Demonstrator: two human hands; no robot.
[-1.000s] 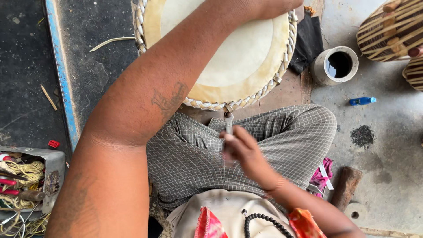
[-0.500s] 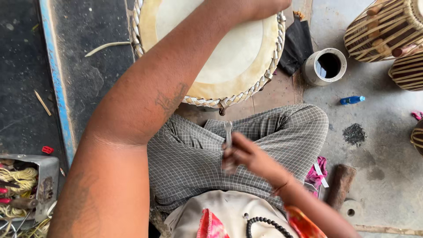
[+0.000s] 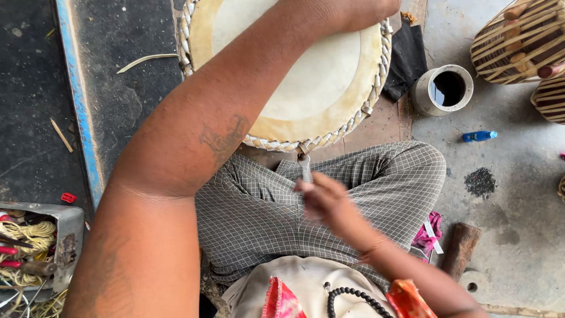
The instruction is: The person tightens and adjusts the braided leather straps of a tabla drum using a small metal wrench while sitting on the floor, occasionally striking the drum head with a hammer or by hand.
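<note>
Pale skin drum [image 3: 306, 65] sat just beyond the person's knees. Right hand [image 3: 326, 200], blurred, had fingers closed round a metal tool [image 3: 304, 166], tip touching the drum's braided rim. Left hand [image 3: 371, 12] rested across the drum's far edge; finger state unclear.

A drum-maker's floor workshop: unfinished drums [image 3: 521, 38], a tool box [image 3: 59, 235], bare concrete.
</note>
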